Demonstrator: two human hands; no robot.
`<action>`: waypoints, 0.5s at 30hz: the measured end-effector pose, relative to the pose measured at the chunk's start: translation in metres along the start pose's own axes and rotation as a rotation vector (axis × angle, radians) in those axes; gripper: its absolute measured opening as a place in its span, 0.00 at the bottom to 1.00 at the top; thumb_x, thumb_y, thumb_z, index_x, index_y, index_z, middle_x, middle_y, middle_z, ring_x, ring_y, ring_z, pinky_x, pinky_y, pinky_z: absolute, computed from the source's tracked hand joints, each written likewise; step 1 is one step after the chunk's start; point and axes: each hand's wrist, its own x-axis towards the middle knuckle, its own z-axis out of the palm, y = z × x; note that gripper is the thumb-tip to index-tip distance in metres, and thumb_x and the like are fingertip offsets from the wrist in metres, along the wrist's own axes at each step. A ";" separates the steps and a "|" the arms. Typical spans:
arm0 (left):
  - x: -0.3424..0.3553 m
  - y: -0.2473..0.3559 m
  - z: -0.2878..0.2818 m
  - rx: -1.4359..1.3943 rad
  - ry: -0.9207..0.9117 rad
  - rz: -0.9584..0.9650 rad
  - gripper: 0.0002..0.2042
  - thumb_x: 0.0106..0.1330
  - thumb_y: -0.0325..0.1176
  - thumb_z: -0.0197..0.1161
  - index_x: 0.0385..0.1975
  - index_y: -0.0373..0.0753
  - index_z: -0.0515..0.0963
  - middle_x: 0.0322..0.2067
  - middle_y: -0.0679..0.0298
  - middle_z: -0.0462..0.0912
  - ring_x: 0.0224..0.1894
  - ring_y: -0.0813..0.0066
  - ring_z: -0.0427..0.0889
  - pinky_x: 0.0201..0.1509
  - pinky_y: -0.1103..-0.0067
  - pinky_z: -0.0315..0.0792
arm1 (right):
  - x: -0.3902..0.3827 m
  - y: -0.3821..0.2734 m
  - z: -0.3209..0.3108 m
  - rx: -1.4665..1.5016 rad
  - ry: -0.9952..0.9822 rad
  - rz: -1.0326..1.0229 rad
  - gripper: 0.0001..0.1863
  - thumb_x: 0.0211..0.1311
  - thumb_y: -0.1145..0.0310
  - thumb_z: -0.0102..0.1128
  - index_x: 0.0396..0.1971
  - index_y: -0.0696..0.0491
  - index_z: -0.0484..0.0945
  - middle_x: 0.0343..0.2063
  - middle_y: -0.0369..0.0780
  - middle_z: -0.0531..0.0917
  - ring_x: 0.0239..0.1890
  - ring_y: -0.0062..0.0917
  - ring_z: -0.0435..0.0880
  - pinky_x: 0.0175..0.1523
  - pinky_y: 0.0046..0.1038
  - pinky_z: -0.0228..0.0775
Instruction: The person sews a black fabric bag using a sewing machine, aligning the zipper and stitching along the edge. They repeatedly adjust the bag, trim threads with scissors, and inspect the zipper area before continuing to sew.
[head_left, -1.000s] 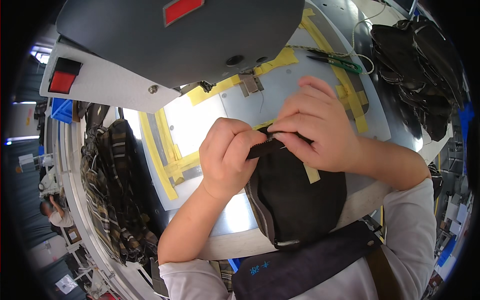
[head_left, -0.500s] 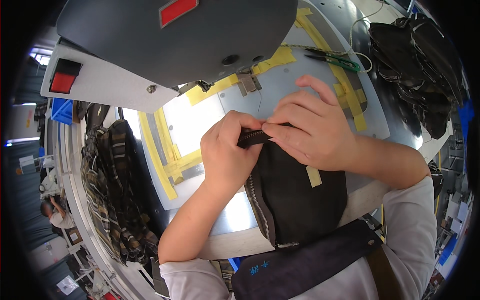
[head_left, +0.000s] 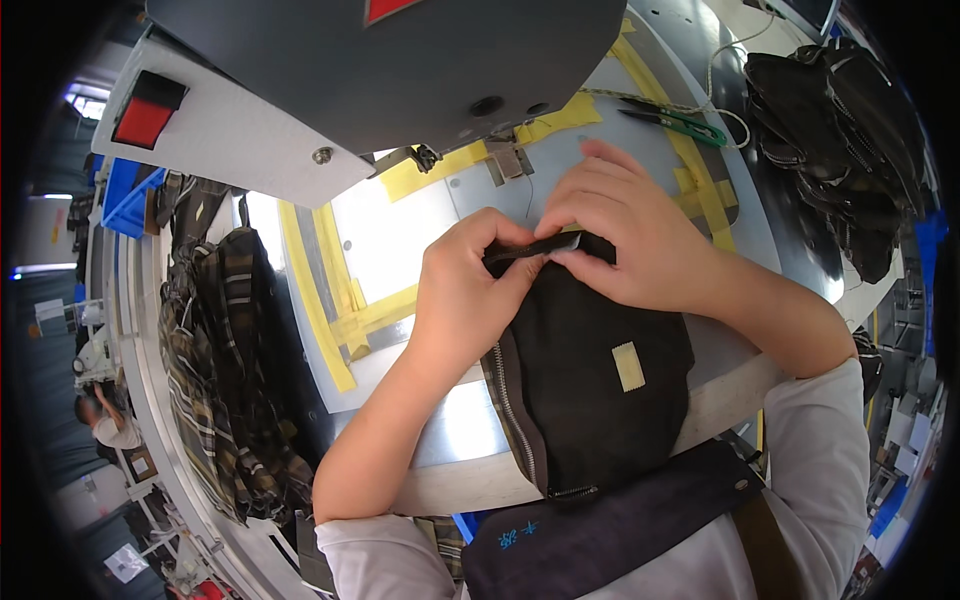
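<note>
A black fabric pouch (head_left: 590, 400) with a metal zipper (head_left: 512, 405) down its left side lies over the table's near edge. A small yellow tape piece (head_left: 628, 367) sticks to its front. My left hand (head_left: 468, 285) pinches the pouch's top edge, thumb in front and fingers behind. Close beside it my right hand (head_left: 630, 230) grips the same edge between thumb and fingers. Between the hands the dark top strip (head_left: 565, 242) is folded over, with a shiny patch showing. The fingertips partly hide it.
Above the hands hangs a grey sewing machine head (head_left: 400, 70). Yellow tape strips (head_left: 330, 290) mark the white plate. Green-handled thread snips (head_left: 680, 125) lie back right, near black zippered pieces (head_left: 840, 150). Plaid fabric (head_left: 225, 370) is heaped at left. A person (head_left: 110, 420) sits far left.
The strip at the pouch's top, whose zipper teeth faced up, is now turned over between my fingers. My right hand has shifted slightly up, uncovering the whole tape piece.
</note>
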 end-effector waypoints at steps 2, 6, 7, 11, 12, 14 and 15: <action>0.001 0.001 0.002 0.058 -0.030 -0.007 0.07 0.54 0.21 0.67 0.30 0.33 0.76 0.28 0.56 0.81 0.30 0.66 0.82 0.35 0.76 0.74 | -0.002 0.004 0.004 -0.011 -0.011 -0.009 0.09 0.51 0.71 0.66 0.32 0.51 0.77 0.32 0.37 0.78 0.41 0.32 0.77 0.64 0.43 0.59; 0.000 0.000 -0.001 0.089 -0.041 0.055 0.06 0.58 0.24 0.65 0.33 0.32 0.77 0.27 0.55 0.80 0.29 0.65 0.81 0.35 0.75 0.73 | -0.001 0.008 0.002 0.064 -0.080 0.128 0.08 0.52 0.71 0.65 0.33 0.51 0.77 0.32 0.37 0.79 0.42 0.32 0.78 0.65 0.43 0.58; 0.000 -0.002 -0.003 0.041 -0.057 0.085 0.06 0.59 0.25 0.64 0.34 0.32 0.77 0.27 0.54 0.80 0.29 0.65 0.81 0.35 0.75 0.73 | -0.001 0.010 0.001 0.089 -0.083 0.152 0.08 0.52 0.71 0.65 0.33 0.51 0.77 0.32 0.37 0.79 0.42 0.32 0.78 0.66 0.43 0.57; 0.004 -0.001 -0.010 -0.014 -0.141 0.010 0.07 0.63 0.27 0.60 0.37 0.31 0.77 0.27 0.54 0.81 0.28 0.66 0.80 0.36 0.76 0.73 | 0.000 0.013 -0.001 0.027 -0.075 0.118 0.08 0.52 0.70 0.65 0.33 0.48 0.78 0.36 0.34 0.79 0.44 0.30 0.78 0.67 0.46 0.55; 0.004 0.000 -0.010 -0.015 -0.137 -0.002 0.07 0.63 0.27 0.60 0.37 0.31 0.77 0.27 0.54 0.81 0.28 0.67 0.80 0.36 0.77 0.73 | 0.002 0.012 -0.001 -0.042 -0.038 0.024 0.09 0.51 0.69 0.66 0.33 0.48 0.78 0.37 0.34 0.79 0.45 0.30 0.77 0.67 0.46 0.55; 0.004 0.002 -0.010 -0.019 -0.131 -0.028 0.07 0.62 0.27 0.60 0.37 0.31 0.77 0.27 0.55 0.82 0.28 0.68 0.80 0.36 0.77 0.73 | 0.006 0.010 -0.002 -0.179 0.038 -0.165 0.11 0.49 0.69 0.68 0.33 0.46 0.78 0.39 0.33 0.78 0.47 0.29 0.77 0.68 0.47 0.54; 0.004 0.002 -0.010 -0.019 -0.127 -0.034 0.07 0.62 0.27 0.60 0.37 0.31 0.77 0.27 0.55 0.82 0.28 0.69 0.80 0.36 0.77 0.73 | 0.007 0.010 -0.001 -0.204 0.046 -0.211 0.12 0.47 0.69 0.69 0.33 0.46 0.78 0.40 0.32 0.77 0.48 0.28 0.76 0.68 0.47 0.54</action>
